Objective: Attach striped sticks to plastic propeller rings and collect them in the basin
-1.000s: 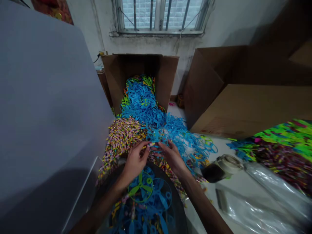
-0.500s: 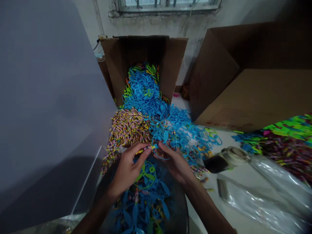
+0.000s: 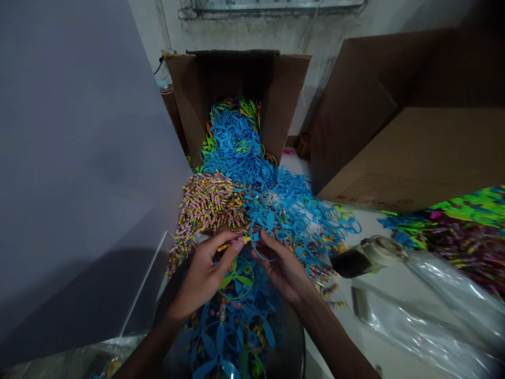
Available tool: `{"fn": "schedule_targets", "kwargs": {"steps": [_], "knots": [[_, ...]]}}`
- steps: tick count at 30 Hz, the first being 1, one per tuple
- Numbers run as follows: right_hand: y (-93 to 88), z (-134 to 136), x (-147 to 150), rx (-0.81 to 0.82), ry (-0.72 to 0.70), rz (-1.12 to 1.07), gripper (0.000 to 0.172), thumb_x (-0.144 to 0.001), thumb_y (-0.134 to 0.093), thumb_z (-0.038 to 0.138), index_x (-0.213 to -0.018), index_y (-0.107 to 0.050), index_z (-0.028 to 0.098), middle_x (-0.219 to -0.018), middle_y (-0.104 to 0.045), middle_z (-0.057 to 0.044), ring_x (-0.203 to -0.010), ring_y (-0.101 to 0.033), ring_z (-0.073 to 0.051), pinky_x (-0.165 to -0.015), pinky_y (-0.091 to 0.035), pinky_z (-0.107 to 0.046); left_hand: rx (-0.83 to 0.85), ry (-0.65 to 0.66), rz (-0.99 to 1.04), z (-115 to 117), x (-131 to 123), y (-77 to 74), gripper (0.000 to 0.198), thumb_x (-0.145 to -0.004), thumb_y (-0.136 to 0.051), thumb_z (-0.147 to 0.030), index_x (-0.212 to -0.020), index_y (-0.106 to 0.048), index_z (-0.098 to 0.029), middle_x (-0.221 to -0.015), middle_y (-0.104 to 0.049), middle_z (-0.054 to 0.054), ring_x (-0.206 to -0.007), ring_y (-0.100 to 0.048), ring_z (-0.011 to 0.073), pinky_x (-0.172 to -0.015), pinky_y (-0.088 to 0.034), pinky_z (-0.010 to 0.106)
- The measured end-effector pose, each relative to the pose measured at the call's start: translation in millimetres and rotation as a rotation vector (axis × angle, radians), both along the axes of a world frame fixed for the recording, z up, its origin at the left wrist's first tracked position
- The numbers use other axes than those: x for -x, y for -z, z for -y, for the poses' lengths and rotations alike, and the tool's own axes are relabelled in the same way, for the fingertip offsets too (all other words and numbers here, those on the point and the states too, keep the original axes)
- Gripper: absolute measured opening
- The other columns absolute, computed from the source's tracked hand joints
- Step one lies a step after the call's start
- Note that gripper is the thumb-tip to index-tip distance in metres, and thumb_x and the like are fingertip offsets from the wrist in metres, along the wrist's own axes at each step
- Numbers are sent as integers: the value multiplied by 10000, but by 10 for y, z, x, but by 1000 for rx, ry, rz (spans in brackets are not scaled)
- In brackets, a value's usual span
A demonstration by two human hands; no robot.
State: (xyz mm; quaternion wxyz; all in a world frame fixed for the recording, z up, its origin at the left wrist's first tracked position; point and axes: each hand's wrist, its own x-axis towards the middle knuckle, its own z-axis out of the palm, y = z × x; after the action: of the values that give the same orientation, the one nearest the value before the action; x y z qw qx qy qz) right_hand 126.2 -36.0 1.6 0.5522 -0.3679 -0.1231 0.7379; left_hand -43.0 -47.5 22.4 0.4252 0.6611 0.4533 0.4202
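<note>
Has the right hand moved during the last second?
Yes. Judged against the middle cardboard box, the right hand has drawn back, toward the person; it now holds a blue propeller ring.

Looked dim around a stained, pale wall (image 3: 236, 32).
Had a grey panel (image 3: 74, 131) left of the window (image 3: 276, 5), a white surface (image 3: 366, 225) below.

A blue propeller (image 3: 270, 222), its blades enclosed by a thin ring, is held just below the frame's centre, one blade pointed upward. To its left, a slim yellow-ended stick (image 3: 247, 240) is held nearly level, partly hidden, its tip placed at the ring's edge.
</note>
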Motion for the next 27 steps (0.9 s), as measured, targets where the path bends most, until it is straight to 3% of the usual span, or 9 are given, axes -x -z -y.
{"fn": "schedule_targets", "kwargs": {"steps": [6,10,19,23,27], "knots": [[-35,71,6,-110,-47,127,267,-559,-937,269,-694,-715,210,-646,-705,38,-601,-665,-147,-538,-544,-246,-111,48,-114,-8,43,25,206,-990,-531,-353,-1027,-691,-229,-904,-661,4,-811,-593,142,-755,-457,249],[-87,118,46,-134,-32,136,274,-601,-918,325,-721,-709,197,-653,-720,15,-582,-667,-142,-532,-513,-230,-158,8,-130,25,40,-6,185,-999,-521,-324,-1037,-674,-228,-993,-672,17,-913,-616,152,-820,-454,257],[-102,129,70,-123,2,129,303,-592,-923,326,-746,-699,193,-683,-727,8,-592,-692,-148,-544,-546,-231,-175,-47,-112,91,83,-27,143,-999,-530,-297,-1033,-658,-242,-990,-679,-4,-919,-632,138,-814,-461,237],[-72,150,77,-148,35,173,296,-596,-923,295,-764,-701,193,-692,-725,14,-586,-692,-151,-553,-579,-249,-223,1,-192,82,96,-34,128,-999,-528,-260,-1022,-653,-240,-955,-678,-16,-868,-638,118,-796,-477,224],[-39,180,90,-192,77,263,293,-605,-918,299,-758,-696,184,-693,-721,4,-564,-684,-160,-534,-593,-266,-341,20,-313,75,136,15,141,-996,-521,-214,-1070,-640,-236,-1008,-692,1,-938,-656,133,-855,-505,250]]}}
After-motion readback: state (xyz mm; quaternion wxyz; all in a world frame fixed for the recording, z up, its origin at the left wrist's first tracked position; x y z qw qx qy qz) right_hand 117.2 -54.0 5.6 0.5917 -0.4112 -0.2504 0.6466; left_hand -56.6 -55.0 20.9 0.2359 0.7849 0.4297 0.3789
